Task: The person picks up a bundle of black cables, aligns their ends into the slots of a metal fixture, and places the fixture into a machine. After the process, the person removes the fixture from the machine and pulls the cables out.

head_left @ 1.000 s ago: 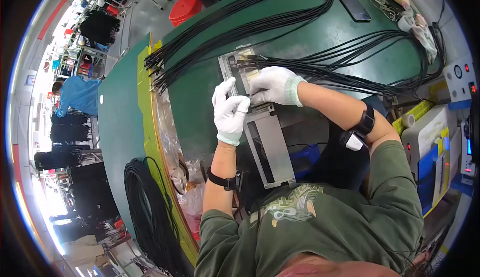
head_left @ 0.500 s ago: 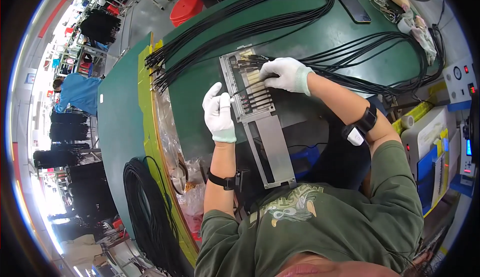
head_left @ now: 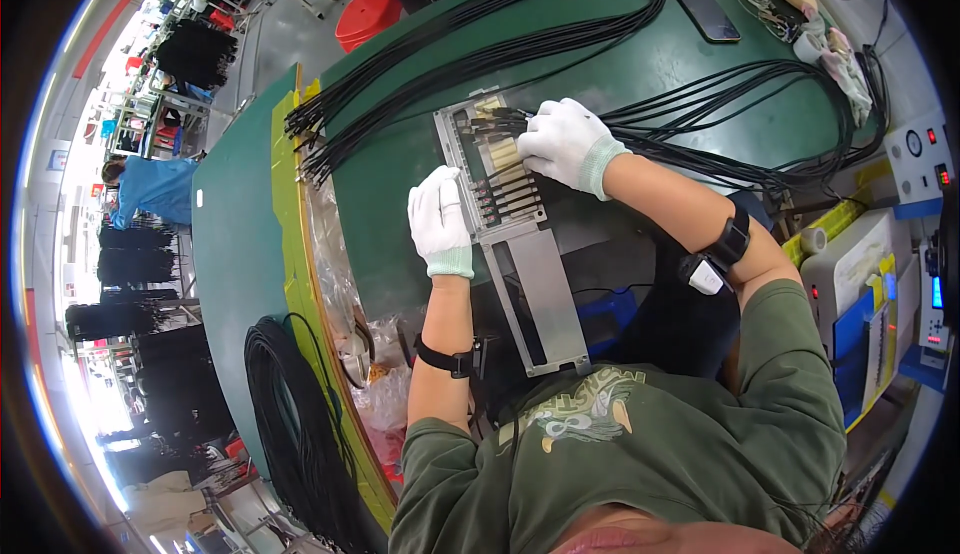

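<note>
A metal fixture (head_left: 487, 216) with a row of slots lies on the green table, and several black cable ends sit side by side in its nearer slots. My right hand (head_left: 568, 146), in a white glove, is closed at the fixture's right side, with a black cable (head_left: 508, 171) pinched at its fingertips and reaching across the slots. At the left edge of the fixture is my left hand (head_left: 438, 219), also gloved, its fingers bent and drawn together; whatever they hold is hidden. More cable ends (head_left: 500, 122) lie bunched at the fixture's far end.
Long black cable bundles (head_left: 560, 39) loop across the far table, and another bundle (head_left: 740, 104) runs off right. A phone (head_left: 703, 9) lies at the back. Coiled cable (head_left: 275, 394) hangs over the left table edge. A control box (head_left: 920, 159) stands at right.
My left hand has turned, and its raised fingers have folded in beside the fixture. My right hand has shifted slightly, its back turning upward, still at the cable.
</note>
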{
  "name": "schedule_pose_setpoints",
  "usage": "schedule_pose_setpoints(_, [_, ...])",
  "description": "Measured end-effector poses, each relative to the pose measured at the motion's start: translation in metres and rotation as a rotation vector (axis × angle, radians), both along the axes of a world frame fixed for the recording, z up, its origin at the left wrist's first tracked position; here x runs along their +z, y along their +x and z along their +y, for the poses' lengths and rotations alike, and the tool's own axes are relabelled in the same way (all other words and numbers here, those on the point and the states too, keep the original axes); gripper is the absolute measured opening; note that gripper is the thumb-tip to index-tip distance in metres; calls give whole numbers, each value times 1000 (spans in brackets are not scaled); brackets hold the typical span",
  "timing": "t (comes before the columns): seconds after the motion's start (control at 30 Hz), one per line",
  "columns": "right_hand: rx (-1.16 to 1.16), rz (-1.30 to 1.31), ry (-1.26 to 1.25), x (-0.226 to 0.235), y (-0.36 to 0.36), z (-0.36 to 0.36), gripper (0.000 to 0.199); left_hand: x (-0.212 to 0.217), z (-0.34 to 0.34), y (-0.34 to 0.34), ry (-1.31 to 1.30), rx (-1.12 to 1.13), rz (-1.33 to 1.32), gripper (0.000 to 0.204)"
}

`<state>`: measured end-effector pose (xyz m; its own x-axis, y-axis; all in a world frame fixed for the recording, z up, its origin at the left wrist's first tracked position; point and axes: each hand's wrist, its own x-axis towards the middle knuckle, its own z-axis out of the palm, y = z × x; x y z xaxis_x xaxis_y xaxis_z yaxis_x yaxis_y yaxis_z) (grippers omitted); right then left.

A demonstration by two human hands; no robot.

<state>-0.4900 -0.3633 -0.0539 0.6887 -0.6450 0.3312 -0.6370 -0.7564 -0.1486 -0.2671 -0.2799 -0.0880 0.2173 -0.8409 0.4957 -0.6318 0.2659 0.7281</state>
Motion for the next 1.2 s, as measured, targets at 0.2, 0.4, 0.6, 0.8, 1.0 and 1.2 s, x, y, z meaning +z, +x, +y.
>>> schedule_pose_setpoints(0.2, [5, 26, -53, 0, 4, -2, 12, -1, 2, 5, -7, 0, -18, 21])
schedule_pose_setpoints(0.4, [8, -26, -45, -3, 6, -1, 12, 6, -1, -6, -14, -84, -360, 27])
schedule_pose_setpoints(0.6, [-121, -214, -69, 5, -1, -8, 19, 8, 1, -15, 134, -136, -575, 34])
schedule_pose_setpoints(0.8, [-395, -14, 157, -8, -24, -56, 24, 6, -4, -13, 162, -227, -582, 33])
schedule_pose_setpoints(1.0, [-246, -324, 6, -4, -42, -55, 20, 4, -10, -20, 72, -313, -520, 30])
schedule_pose_setpoints(1.2, [-143, 44, 130, 13, -26, -21, 17, 8, -14, -26, 38, -372, -426, 26])
